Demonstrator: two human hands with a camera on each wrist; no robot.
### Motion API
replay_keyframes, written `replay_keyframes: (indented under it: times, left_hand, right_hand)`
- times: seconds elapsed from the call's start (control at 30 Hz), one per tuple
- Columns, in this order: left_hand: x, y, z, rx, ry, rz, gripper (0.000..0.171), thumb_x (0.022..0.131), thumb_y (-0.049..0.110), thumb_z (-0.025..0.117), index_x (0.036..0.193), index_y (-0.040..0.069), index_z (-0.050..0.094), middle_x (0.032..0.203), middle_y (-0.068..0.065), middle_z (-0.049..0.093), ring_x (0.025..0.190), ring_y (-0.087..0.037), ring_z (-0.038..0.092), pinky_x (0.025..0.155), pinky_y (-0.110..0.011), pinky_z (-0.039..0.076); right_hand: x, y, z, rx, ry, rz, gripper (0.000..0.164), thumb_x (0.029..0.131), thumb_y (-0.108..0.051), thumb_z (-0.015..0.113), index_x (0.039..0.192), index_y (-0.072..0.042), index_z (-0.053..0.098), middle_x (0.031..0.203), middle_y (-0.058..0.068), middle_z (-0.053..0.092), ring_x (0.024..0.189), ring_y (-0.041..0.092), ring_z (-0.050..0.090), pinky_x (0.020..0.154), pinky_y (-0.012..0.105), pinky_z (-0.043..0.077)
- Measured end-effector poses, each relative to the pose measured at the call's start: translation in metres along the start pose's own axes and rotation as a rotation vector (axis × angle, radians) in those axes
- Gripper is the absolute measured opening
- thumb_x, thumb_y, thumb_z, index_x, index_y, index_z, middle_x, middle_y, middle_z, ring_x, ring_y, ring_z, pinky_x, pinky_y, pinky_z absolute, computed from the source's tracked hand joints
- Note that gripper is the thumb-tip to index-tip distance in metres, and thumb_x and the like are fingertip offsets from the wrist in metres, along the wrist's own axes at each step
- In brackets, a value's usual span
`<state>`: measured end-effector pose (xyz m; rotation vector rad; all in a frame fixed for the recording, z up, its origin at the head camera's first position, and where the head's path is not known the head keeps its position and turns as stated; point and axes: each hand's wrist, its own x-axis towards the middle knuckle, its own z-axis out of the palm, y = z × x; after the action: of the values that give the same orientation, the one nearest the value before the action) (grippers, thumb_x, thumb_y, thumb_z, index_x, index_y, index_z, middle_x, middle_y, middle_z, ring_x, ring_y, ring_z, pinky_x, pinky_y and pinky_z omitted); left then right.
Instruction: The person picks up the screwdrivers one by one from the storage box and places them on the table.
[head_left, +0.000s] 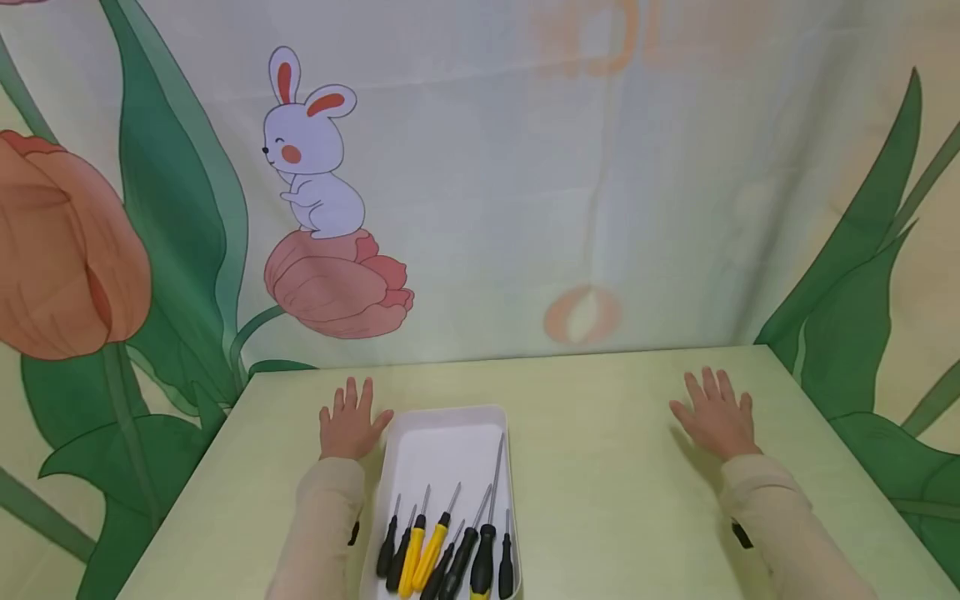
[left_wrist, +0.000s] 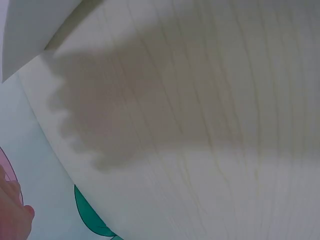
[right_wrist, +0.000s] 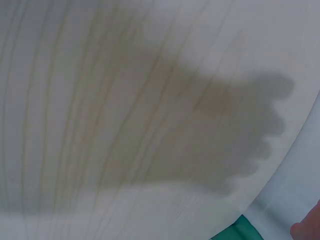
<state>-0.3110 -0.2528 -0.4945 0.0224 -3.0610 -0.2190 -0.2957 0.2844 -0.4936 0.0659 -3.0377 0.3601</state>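
My left hand (head_left: 351,427) is spread with straight fingers beside the upper left edge of a white tray (head_left: 442,425), holding nothing. Several screwdrivers lie in the lower part of that tray: black-handled ones, such as the long black screwdriver (head_left: 483,554), and two with yellow handles, one of them a yellow screwdriver (head_left: 432,552). Well to the right of the tray, my right hand (head_left: 717,417) is spread over the table with nothing in it. Both wrist views show mainly the tabletop with each hand's shadow; only fingertips (left_wrist: 15,215) peek in at the left wrist view's corner.
A pale wood-grained table (head_left: 600,467) spans the front. Behind it hangs a cloth backdrop (head_left: 480,167) printed with a rabbit, tulips and leaves. The table's far edge lies just beyond both hands.
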Motion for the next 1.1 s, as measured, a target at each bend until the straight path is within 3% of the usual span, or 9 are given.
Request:
replay_keyframes:
  times: [0.63, 1.1]
  left_hand:
    - [-0.022, 0.006, -0.009, 0.005, -0.025, 0.069, 0.069, 0.088, 0.047, 0.04, 0.139, 0.005, 0.021, 0.144, -0.023, 0.015, 0.129, -0.043, 0.019, 0.1, -0.06, 0.016]
    - [-0.036, 0.007, -0.01, -0.068, -0.17, 0.047, 0.065, 0.09, 0.044, 0.038, 0.137, 0.0, 0.026, 0.141, -0.026, 0.019, 0.127, -0.043, 0.025, 0.097, -0.06, 0.022]
  right_hand:
    - [-0.004, -0.031, 0.018, -0.083, 0.049, -0.224, 0.064, 0.088, -0.05, 0.039, 0.138, -0.011, 0.027, 0.145, 0.017, 0.017, 0.134, 0.033, 0.007, 0.099, 0.061, 0.007]
    - [-0.022, -0.058, 0.03, -0.151, 0.061, -0.381, 0.066, 0.086, -0.054, 0.041, 0.139, -0.017, 0.028, 0.146, 0.012, 0.017, 0.135, 0.029, 0.008, 0.1, 0.06, 0.01]
